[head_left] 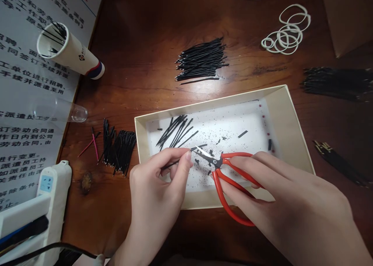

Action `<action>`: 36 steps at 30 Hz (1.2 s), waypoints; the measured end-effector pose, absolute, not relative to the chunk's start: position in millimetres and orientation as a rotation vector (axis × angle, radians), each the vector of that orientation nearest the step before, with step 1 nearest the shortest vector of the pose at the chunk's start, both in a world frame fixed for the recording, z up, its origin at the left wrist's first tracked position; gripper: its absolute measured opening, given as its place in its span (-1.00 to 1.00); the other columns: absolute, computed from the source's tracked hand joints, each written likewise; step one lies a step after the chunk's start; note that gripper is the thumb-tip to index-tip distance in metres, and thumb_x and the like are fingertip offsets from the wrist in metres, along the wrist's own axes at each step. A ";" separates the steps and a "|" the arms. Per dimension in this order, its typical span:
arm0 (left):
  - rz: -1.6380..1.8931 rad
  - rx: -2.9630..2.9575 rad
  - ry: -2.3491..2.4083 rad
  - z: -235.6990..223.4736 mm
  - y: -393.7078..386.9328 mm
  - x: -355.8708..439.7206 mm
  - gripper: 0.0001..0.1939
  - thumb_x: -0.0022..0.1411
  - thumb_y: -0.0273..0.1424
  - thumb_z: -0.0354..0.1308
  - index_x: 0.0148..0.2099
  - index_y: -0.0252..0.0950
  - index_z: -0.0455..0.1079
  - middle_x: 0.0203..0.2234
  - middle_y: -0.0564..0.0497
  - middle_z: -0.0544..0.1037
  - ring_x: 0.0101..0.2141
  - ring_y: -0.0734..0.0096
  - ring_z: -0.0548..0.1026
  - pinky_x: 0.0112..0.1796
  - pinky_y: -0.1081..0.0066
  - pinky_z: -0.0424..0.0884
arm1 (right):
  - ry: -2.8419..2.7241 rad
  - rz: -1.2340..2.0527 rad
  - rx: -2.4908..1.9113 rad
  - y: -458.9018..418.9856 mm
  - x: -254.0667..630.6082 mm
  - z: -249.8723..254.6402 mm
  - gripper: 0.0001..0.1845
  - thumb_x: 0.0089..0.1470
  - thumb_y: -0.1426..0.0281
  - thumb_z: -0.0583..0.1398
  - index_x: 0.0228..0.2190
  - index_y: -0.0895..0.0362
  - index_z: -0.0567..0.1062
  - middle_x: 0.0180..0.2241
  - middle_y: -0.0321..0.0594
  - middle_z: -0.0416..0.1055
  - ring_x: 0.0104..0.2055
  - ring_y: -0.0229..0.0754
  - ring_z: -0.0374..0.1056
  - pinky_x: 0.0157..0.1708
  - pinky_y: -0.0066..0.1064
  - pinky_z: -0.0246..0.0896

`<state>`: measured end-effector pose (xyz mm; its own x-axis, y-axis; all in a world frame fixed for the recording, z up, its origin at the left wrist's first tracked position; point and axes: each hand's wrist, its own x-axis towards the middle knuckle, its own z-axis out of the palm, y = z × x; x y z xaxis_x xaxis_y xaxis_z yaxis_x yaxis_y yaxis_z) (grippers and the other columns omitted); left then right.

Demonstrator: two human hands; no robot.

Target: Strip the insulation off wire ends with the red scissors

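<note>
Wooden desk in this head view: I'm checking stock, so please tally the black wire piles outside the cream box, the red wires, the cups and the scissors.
Black wire piles: 4
Thin red wires: 2
White paper cup: 1
Clear plastic cup: 1
Red-handled steel scissors: 1
Total: 9

Left hand (154, 188) and right hand (285, 196) both over the near wall of the cream box (204, 106). Far wall blocks a low forward reach; a hand can lift over it into the gap before the black wire bundle (201, 60). Leftward, short wire pile (118, 151) sits just beside the left hand, power strip (54, 184) beyond. Rightward, passage between box and dark wire bundle (338, 83).
</note>
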<state>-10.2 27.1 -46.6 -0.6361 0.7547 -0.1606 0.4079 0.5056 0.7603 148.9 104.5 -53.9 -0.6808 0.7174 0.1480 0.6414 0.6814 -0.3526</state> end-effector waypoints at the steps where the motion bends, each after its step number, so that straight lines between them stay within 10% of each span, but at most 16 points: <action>1: 0.967 0.955 2.273 -46.6 26.9 -10.3 -0.90 0.21 -0.44 0.25 -0.36 -0.19 0.55 -0.54 0.21 0.63 -0.53 0.58 0.55 -0.49 0.67 0.42 | -2.623 0.408 -1.083 104.7 149.6 -54.1 -0.84 0.19 0.36 0.14 -0.39 0.07 0.51 -0.50 -0.37 0.51 -0.55 -0.28 0.40 -0.55 -0.41 0.12; 18: 0.967 0.973 2.264 -46.8 26.2 -9.9 -0.90 0.22 -0.46 0.24 -0.35 -0.20 0.54 -0.53 0.19 0.63 -0.51 0.57 0.55 -0.46 0.65 0.44 | -2.687 0.520 -1.060 107.5 153.8 -50.8 -0.56 0.29 0.34 -0.01 -0.53 0.05 0.53 -0.53 -0.35 0.51 -0.60 -0.24 0.38 -0.63 -0.38 0.10; 36: 0.927 0.998 2.267 -47.8 24.8 -11.4 -0.91 0.22 -0.44 0.24 -0.34 -0.21 0.55 -0.50 0.14 0.63 -0.51 0.48 0.54 -0.50 0.53 0.39 | -2.664 0.690 -1.018 114.4 154.1 -48.0 -0.72 0.22 0.37 0.07 -0.52 0.07 0.40 -0.58 -0.37 0.38 -0.60 -0.30 0.28 -0.64 -0.45 0.08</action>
<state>-11.4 24.8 -47.8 -0.6120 0.7746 -0.1598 0.4406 0.5017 0.7445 154.1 114.4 -48.0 -0.7402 0.6719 0.0255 0.5749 0.6522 -0.4941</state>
